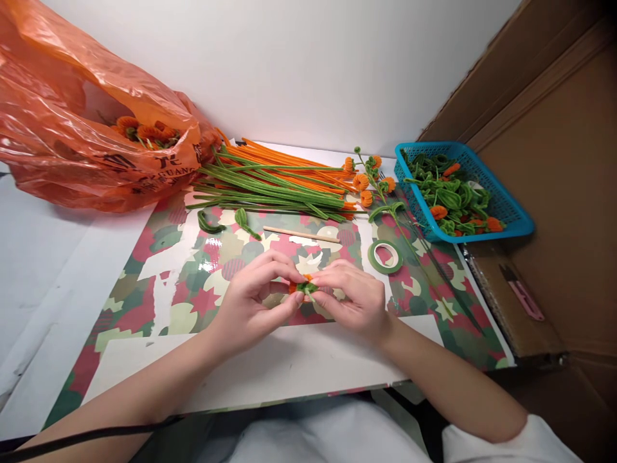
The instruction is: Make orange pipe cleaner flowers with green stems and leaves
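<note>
Between my two hands, just above the patterned board, is a small orange and green pipe-cleaner pumpkin (pixel 304 289). My left hand (pixel 263 296) pinches its left side with thumb and forefinger. On the other side the thumb and fingertips of my right hand (pixel 354 296) close on its green top, where a pale green stem end sticks out. Fingers cover much of the piece. Beyond the hands lie a thin wooden stick (pixel 301 235), a green pipe-cleaner leaf (pixel 247 223) and a darker curled green piece (pixel 209 223). A roll of green tape (pixel 384 256) rests right of my right hand.
Orange and green pipe cleaners (pixel 279 183) lie in a bundle at the back. Beside them is a stem with small pumpkins (pixel 371 183). An orange plastic bag (pixel 96 128) stands left, a blue basket (pixel 523 222) of green pieces right. A pink cutter (pixel 523 292) lies by the cardboard wall (pixel 554 128).
</note>
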Motion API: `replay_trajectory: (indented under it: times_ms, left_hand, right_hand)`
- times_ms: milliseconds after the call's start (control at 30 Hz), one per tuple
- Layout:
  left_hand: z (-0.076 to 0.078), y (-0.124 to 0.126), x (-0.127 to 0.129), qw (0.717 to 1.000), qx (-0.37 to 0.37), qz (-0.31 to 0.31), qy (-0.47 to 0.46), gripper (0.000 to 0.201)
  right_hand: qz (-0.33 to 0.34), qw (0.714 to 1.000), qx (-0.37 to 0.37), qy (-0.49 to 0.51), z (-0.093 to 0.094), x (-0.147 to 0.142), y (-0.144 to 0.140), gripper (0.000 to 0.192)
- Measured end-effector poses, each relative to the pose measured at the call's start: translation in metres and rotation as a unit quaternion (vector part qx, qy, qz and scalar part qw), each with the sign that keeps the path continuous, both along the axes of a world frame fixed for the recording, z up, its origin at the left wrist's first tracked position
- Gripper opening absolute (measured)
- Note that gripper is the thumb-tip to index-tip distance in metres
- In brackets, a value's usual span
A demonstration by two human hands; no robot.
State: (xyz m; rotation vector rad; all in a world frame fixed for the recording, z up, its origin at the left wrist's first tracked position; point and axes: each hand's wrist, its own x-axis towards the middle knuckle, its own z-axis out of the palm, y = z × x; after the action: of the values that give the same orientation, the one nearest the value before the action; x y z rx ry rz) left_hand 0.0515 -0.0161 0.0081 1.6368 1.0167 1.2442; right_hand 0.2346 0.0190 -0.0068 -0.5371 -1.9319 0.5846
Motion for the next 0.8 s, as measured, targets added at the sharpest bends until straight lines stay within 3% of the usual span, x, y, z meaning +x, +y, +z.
replay_trajectory:
  times_ms: [200,333,800]
  left_hand:
    - [-0.0022,-0.0013,0.0012,0.999,0.002,0.045,-0.006,0.007]
    - [-0.0039,-0.0008,0.0001,0.998,-0.001,0.057,-0.001,0.007]
    - [-0.0049,-0.0026,0.0022,0.999,0.02,0.024,0.008,0.021]
  right_hand:
    - [-0.043,0.997,-0.056,0.009,0.0004,-0.0015,-0.003,0.011]
    - [-0.036,0.996,-0.087,-0.002,0.0033,-0.002,-0.0054,0.011]
    - [-0.057,0.995,-0.083,0.016,0.0027,-0.0037,-0.0064,0.01]
